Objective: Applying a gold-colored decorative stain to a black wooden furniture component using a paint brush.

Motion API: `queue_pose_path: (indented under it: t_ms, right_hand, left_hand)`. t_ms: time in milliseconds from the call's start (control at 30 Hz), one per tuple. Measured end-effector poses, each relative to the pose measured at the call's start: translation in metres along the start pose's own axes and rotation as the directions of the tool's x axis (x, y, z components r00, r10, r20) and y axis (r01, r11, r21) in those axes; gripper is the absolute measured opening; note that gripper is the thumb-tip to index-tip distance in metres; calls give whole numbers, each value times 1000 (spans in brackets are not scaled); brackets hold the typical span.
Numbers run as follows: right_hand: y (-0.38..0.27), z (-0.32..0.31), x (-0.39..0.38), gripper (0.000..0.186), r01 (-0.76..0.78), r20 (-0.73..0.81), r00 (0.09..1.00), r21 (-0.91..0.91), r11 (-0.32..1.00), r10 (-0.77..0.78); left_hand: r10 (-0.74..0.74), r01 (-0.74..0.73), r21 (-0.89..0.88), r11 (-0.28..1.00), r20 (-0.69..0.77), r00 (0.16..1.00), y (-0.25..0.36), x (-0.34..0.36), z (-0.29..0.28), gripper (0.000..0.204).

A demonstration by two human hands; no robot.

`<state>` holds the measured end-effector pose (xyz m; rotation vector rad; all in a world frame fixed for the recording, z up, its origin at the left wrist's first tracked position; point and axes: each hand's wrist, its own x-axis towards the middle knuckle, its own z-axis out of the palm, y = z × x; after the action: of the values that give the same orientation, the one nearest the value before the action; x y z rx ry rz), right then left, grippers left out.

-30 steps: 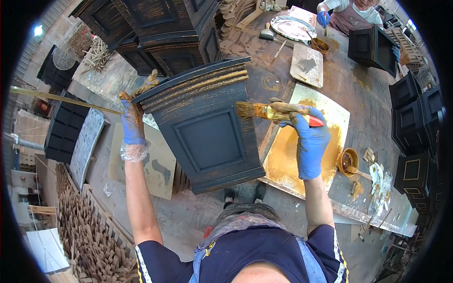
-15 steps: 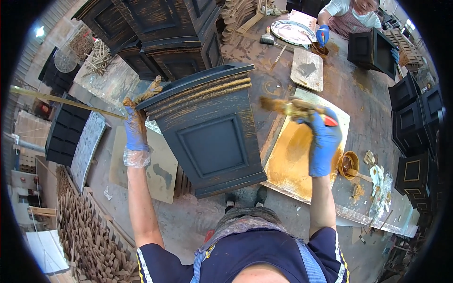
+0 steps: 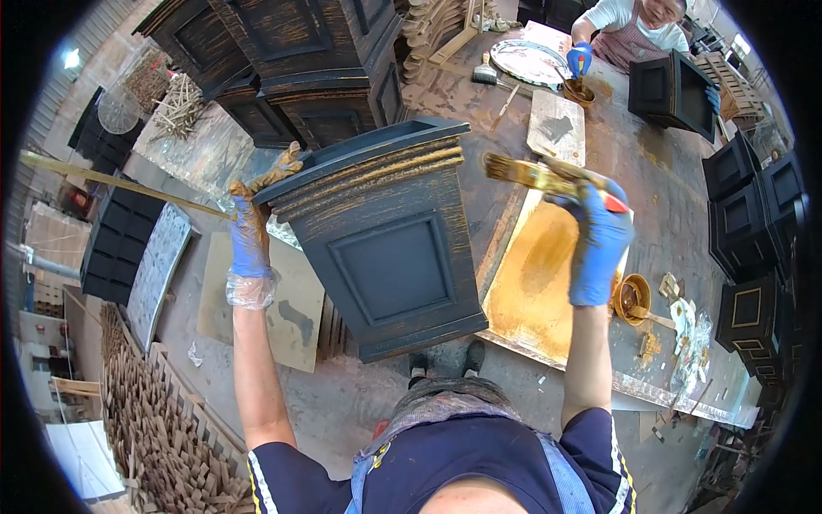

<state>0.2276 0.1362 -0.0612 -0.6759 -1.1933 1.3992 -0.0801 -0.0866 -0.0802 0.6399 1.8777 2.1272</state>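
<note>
A dark, distressed-painted wooden cabinet (image 3: 383,261), gold streaks along its stepped top moulding, tilts in front of me. My left hand (image 3: 257,206), in a stained blue glove with a plastic cuff, grips its upper left corner. My right hand (image 3: 598,240), also blue-gloved, is closed round a wide paintbrush (image 3: 531,176) with stained bristles and a red handle tip. The brush is held apart from the moulding, just right of it. Below the brush lies a pale board (image 3: 522,291) smeared with ochre paint, and beside it an ochre bowl (image 3: 632,293) with a wooden handle across it.
Dark cabinets stand stacked at back left (image 3: 308,51) and along the right (image 3: 741,223). A co-worker (image 3: 638,30) in blue gloves works on another cabinet (image 3: 672,94) at back right. A tray (image 3: 522,62) and small board (image 3: 556,128) lie on the table. Wood pieces (image 3: 163,403) fill the lower left.
My right hand has moved the brush rightward and slightly up, away from the moulding. My left hand and the cabinet have shifted slightly down and right. The co-worker's gloved hand has lowered toward a bowl.
</note>
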Motion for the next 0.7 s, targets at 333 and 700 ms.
queue_pose_path:
  t_ms: [333,700]
  right_hand:
    - [-18,-88,-24,22,-40,-107,994,-16,999,38]
    - [-5,-171,-87,28,-94,-363,928,-19,995,81]
  left_hand:
    - [50,-460,349,816,751,659,101,14,83,58]
    - [-703,-253,812,527,583,407,114,-20,135,38]
